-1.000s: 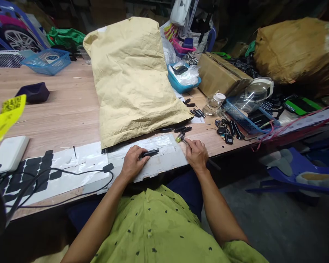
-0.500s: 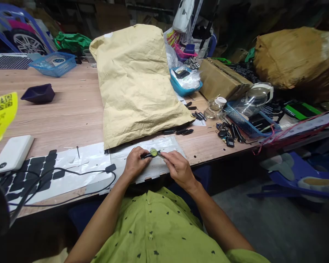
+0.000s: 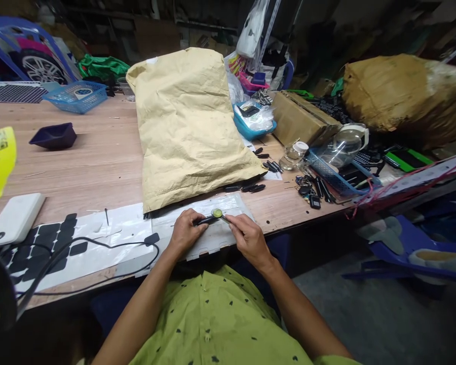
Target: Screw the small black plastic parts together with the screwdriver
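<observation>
Black piece (image 3: 206, 220), slim and short, sits at the near edge of the table (image 3: 99, 152), pinned on a white plastic sheet (image 3: 237, 203) right in front of the person. The left hand (image 3: 184, 232) has its fingers curled closed around the piece's left end, thumb and forefinger pinching it. The right hand (image 3: 247, 237) is closed around a small screwdriver (image 3: 217, 214) with a yellow-green cap; its tip meets the right end of the black piece, though the exact contact point is too small to make out.

Just beyond the sheet lies a big crumpled brown paper sack (image 3: 190, 121), and a few more loose black pieces (image 3: 247, 187) rest by its near right corner. To the left, a black cable (image 3: 99, 239) loops over another white sheet carrying rows of black pads (image 3: 41, 248), next to a white box (image 3: 15, 218). Farther left and back are a dark tray (image 3: 55, 136) and a blue basket (image 3: 78, 95). To the right stand a blue tub (image 3: 251, 124), a cardboard box (image 3: 300, 116), a clear jar (image 3: 294, 152) and a cluster of key fobs (image 3: 307, 190).
</observation>
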### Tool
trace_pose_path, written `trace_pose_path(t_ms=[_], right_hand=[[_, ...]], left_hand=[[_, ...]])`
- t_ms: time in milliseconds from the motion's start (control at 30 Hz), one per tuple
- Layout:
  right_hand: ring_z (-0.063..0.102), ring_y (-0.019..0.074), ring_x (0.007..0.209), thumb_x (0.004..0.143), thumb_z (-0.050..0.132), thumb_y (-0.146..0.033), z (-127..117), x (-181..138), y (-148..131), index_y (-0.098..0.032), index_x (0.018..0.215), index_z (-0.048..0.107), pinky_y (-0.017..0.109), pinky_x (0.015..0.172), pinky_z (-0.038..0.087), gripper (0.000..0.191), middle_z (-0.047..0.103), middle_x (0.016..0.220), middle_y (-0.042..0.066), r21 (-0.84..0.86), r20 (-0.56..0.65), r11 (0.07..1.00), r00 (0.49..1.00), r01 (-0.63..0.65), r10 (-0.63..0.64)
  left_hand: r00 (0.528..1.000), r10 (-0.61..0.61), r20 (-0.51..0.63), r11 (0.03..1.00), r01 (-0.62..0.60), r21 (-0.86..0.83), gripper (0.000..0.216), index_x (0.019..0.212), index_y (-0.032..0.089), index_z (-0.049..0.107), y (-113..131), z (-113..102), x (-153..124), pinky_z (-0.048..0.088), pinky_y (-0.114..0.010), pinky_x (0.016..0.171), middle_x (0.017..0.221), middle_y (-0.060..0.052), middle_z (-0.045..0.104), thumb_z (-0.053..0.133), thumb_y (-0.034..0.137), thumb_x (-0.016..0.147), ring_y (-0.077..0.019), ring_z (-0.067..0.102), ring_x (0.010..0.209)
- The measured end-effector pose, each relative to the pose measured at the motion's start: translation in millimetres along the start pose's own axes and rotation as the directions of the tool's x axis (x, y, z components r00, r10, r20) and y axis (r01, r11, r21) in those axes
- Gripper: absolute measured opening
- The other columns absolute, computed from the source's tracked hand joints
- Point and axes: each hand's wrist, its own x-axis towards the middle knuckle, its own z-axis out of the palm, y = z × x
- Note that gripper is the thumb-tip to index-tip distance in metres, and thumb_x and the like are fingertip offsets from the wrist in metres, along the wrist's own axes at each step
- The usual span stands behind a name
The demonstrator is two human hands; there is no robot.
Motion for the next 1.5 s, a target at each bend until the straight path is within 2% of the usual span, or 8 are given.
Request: trace_pose_path(t_ms=[133,300,600,900,1033,1200,1333,1500], right_hand=[[0.067,0.0183,0.086,0.097,0.049,-0.016,3.4,-3.0,4.9,-0.026,0.120,0.071,0.030,0.078,0.055,0.034,0.070,0.090,0.005,-0.041,0.022,0.999,1.000,-0.008,0.008],[0.064,0.0194,0.091,0.098,0.047,-0.019,-14.2,0.8,29.6,-0.026,0.117,0.073,0.030,0.082,0.052,0.033,0.070,0.095,0.006,-0.254,-0.150,0.960,0.986,-0.116,0.079],[0.052,0.0213,0.081,0.088,0.053,-0.011,-50.8,1.2,112.6,-0.021,0.107,0.077,0.031,0.070,0.037,0.033,0.064,0.085,0.008,-0.613,-0.391,0.630,0.876,-0.477,0.282],[0.049,0.0221,0.080,0.086,0.051,-0.015,-42.6,-5.7,116.6,-0.021,0.102,0.077,0.033,0.069,0.036,0.031,0.063,0.086,0.009,-0.617,-0.472,0.640,0.866,-0.457,0.164],[0.049,0.0225,0.079,0.085,0.051,-0.016,-47.1,-7.5,116.6,-0.021,0.102,0.076,0.034,0.069,0.036,0.031,0.062,0.086,0.009,-0.609,-0.463,0.649,0.869,-0.456,0.176],[0.049,0.0240,0.080,0.085,0.050,-0.019,-52.4,-12.7,121.1,-0.020,0.104,0.076,0.036,0.069,0.036,0.032,0.062,0.088,0.011,-0.574,-0.455,0.664,0.861,-0.478,0.226],[0.049,0.0255,0.080,0.085,0.049,-0.021,-54.4,-15.0,125.2,-0.018,0.106,0.075,0.037,0.069,0.034,0.034,0.063,0.091,0.013,-0.545,-0.457,0.666,0.846,-0.510,0.275],[0.050,0.0264,0.083,0.084,0.048,-0.020,-55.9,-12.6,122.1,-0.017,0.106,0.075,0.037,0.072,0.035,0.034,0.063,0.091,0.013,-0.560,-0.460,0.647,0.844,-0.518,0.278]], left_hand=[[1.000,-0.017,0.004,1.000,0.017,0.002,0.010,0.082,0.022,0.075,-1.1,-0.1,-1.2,0.050,-0.033,0.078,0.080,-0.001,0.066,0.071,0.018,0.073,-0.0198,0.061,0.083],[0.999,0.027,-0.022,0.999,-0.026,0.020,0.009,0.083,0.022,0.071,-1.4,-1.9,-5.1,0.051,-0.034,0.080,0.083,-0.001,0.066,0.069,0.022,0.074,-0.0207,0.061,0.084],[0.982,0.187,-0.009,0.972,-0.184,0.148,0.006,0.079,0.022,0.065,-2.6,-14.7,-32.8,0.049,-0.035,0.076,0.083,-0.003,0.064,0.065,0.025,0.073,-0.0232,0.058,0.083],[0.993,0.079,-0.093,0.985,-0.064,0.159,0.024,0.094,0.024,0.068,-16.9,-28.3,-69.0,0.047,-0.038,0.079,0.088,-0.006,0.070,0.055,0.045,0.092,-0.0253,0.060,0.086],[0.997,0.018,0.073,0.999,-0.014,-0.042,0.032,0.099,0.024,0.069,15.4,-34.4,-75.9,0.048,-0.037,0.080,0.092,-0.007,0.070,0.049,0.049,0.094,-0.0247,0.060,0.087],[0.828,-0.051,0.558,0.829,0.346,-0.438,0.052,0.084,0.022,0.072,40.9,-68.4,-111.8,0.048,-0.033,0.071,0.082,-0.006,0.069,0.057,0.071,0.083,-0.0210,0.060,0.073],[0.793,-0.112,0.600,0.635,0.521,-0.570,0.066,0.060,0.021,0.064,25.8,-98.9,-145.7,0.044,-0.036,0.062,0.057,-0.007,0.058,0.063,0.086,0.063,-0.0199,0.053,0.058],[0.686,-0.359,0.632,0.675,0.659,-0.332,0.064,0.075,0.021,0.067,10.2,-102.9,-163.0,0.045,-0.031,0.068,0.073,-0.004,0.061,0.067,0.083,0.061,-0.0187,0.053,0.070]])
